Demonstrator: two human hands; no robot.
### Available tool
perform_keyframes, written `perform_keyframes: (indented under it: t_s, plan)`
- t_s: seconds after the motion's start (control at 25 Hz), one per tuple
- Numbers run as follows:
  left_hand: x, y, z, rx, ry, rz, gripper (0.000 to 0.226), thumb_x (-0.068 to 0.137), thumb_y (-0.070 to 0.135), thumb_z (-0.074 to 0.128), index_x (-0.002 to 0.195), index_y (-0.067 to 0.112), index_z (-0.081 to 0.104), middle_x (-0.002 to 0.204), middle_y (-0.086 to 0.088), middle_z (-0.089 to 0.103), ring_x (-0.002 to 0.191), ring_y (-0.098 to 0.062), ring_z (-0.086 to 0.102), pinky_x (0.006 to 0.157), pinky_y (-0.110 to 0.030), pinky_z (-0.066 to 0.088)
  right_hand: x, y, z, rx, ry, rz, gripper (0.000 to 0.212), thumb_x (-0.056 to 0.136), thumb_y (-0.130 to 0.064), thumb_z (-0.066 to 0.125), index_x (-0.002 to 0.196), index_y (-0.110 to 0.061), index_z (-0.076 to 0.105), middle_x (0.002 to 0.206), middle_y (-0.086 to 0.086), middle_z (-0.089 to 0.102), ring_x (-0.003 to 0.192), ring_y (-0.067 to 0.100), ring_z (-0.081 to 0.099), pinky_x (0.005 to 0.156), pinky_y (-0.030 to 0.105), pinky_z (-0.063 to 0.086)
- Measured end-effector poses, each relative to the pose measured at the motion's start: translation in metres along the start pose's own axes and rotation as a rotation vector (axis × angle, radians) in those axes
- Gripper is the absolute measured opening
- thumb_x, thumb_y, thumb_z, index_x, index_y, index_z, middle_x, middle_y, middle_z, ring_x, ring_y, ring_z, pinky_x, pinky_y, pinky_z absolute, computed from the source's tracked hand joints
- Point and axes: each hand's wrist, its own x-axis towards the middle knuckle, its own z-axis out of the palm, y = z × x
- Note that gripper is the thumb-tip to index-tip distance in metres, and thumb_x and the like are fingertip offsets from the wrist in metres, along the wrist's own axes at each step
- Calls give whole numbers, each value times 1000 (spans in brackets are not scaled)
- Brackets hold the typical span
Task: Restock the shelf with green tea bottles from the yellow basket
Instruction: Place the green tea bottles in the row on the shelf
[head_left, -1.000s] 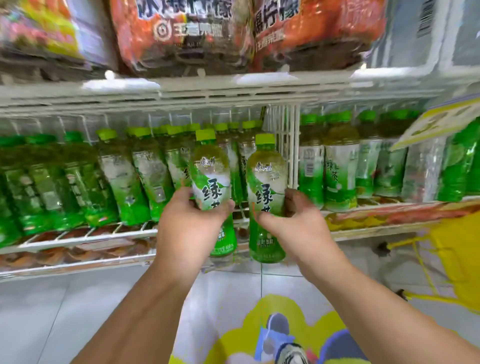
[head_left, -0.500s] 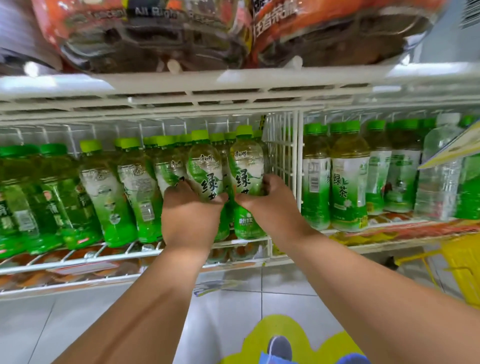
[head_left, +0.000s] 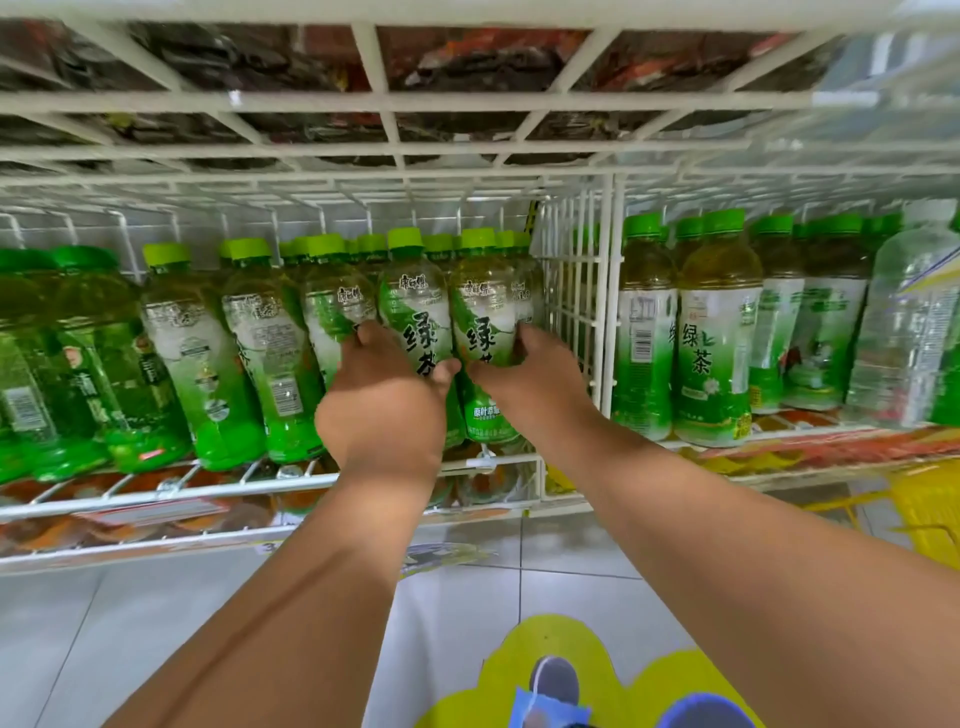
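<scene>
The wire shelf (head_left: 156, 493) carries rows of upright green tea bottles. A white divider (head_left: 605, 291) stands on it. Just left of the divider, the right hand (head_left: 535, 374) grips one bottle (head_left: 485, 332), fingers curled round it. Left of that, the left hand (head_left: 384, 410) grips a second bottle (head_left: 415, 312). The yellow basket (head_left: 930, 514) sits below the shelf, right of the divider.

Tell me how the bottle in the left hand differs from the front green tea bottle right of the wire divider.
The held bottle has a lime cap; the bottle right of the divider has a darker green cap.
The held bottle is gripped by the left hand; the other stands untouched.
The held bottle's characters are dark, the other's green.
Both hold yellowish tea.
</scene>
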Motion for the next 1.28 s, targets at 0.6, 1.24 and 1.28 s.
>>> perform_keyframes:
  t_s: [0.6, 1.24, 1.28]
  plan:
    - [-24, -31, -47, 240, -185, 282, 67, 92, 59, 58, 147, 27, 37, 132, -7, 55, 112, -34, 60, 74, -42, 54, -48, -17, -37, -349, -74, -100, 66, 100, -45, 57, 158, -22, 33, 161, 1, 32, 147, 23, 37, 116, 35, 33]
    - [-145, -78, -313, 354, -110, 446, 73, 93, 64, 37, 154, 22, 44, 167, -14, 19, 154, -37, 19, 121, -57, 21, -292, -140, -124, -1063, -9, -396, 78, 96, -60, 22, 163, -19, 22, 170, 8, 17, 158, 30, 10, 126, 48, 10]
    - [-150, -76, -332, 324, -98, 446, 74, 93, 65, 36, 154, 23, 44, 167, -13, 19, 154, -36, 19, 121, -57, 21, -307, -149, -131, -1027, 25, -390, 77, 96, -59, 28, 161, -18, 29, 168, 9, 24, 156, 31, 18, 123, 48, 12]
